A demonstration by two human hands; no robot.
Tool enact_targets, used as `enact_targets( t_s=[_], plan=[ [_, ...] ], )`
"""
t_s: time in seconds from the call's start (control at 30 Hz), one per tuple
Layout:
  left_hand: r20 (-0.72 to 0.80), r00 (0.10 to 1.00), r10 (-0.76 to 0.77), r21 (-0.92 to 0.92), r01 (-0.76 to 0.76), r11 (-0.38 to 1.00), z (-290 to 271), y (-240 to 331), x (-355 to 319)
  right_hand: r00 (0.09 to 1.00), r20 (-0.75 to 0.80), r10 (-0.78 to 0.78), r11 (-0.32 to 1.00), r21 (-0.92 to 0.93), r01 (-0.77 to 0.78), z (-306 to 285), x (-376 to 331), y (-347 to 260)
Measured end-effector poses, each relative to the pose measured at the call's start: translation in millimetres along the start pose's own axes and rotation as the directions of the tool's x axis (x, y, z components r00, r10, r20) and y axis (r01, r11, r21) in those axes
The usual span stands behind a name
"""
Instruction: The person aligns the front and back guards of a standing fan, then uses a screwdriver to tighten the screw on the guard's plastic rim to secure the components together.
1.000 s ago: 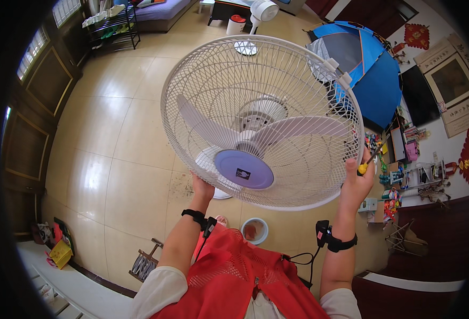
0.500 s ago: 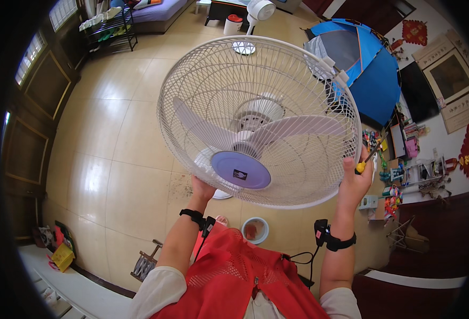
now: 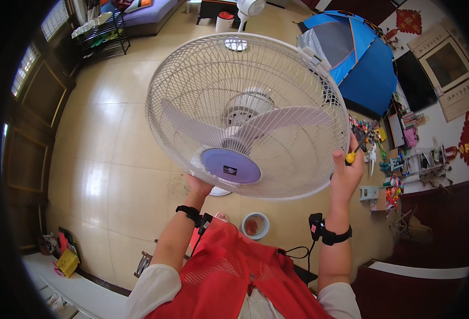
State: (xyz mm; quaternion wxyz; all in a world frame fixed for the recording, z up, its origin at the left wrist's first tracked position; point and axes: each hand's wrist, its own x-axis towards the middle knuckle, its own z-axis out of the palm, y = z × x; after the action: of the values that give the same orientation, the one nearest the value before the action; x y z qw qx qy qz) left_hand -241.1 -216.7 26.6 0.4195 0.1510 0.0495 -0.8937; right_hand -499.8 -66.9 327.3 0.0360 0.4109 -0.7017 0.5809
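A large white electric fan (image 3: 230, 166) with a wire cage and a purple centre cap fills the middle of the view, tilted upward. Pale blades show through the wires. My left hand (image 3: 198, 184) is at the cage's lower left rim, its fingers largely hidden behind the fan. At the right rim, my right hand (image 3: 346, 167) is closed around the cage edge with its thumb up. That same hand holds a screwdriver (image 3: 350, 158) with a yellow handle, its dark shaft pointing up and right. Part of a white round base (image 3: 220, 191) shows below the cage.
A light blue basin (image 3: 267, 227) stands on the tiled floor before me. Beyond the cage are a smaller white fan (image 3: 250, 7) and a blue tent (image 3: 372, 80). Toys and boxes (image 3: 391, 196) crowd the right wall; a shoe rack (image 3: 104, 37) stands far left.
The whole view has shifted a little, so the fan, my hands and the room sit farther left and slightly higher. The screwdriver's angle has changed; less of its shaft shows.
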Motion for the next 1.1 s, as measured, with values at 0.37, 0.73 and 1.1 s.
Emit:
enact_targets(
  t_s=[0.37,0.73,1.1],
  plan=[
    [-0.142,0.988,0.065,0.074,-0.055,0.996,23.0,-4.4,-2.2,0.99,0.061,0.124,0.991,0.033,-0.127,-30.6,-26.6,44.4],
    [-0.237,0.971,0.042,0.065,-0.028,0.998,33.2,-8.9,-6.8,0.691,0.439,0.574,0.654,0.263,-0.71,-56.1,-105.8,150.6],
    [-0.291,0.952,0.094,0.152,-0.051,0.987,33.6,-13.7,-8.5,0.779,0.329,0.534,0.726,0.294,-0.622,-41.3,-119.7,153.2]
  ],
)
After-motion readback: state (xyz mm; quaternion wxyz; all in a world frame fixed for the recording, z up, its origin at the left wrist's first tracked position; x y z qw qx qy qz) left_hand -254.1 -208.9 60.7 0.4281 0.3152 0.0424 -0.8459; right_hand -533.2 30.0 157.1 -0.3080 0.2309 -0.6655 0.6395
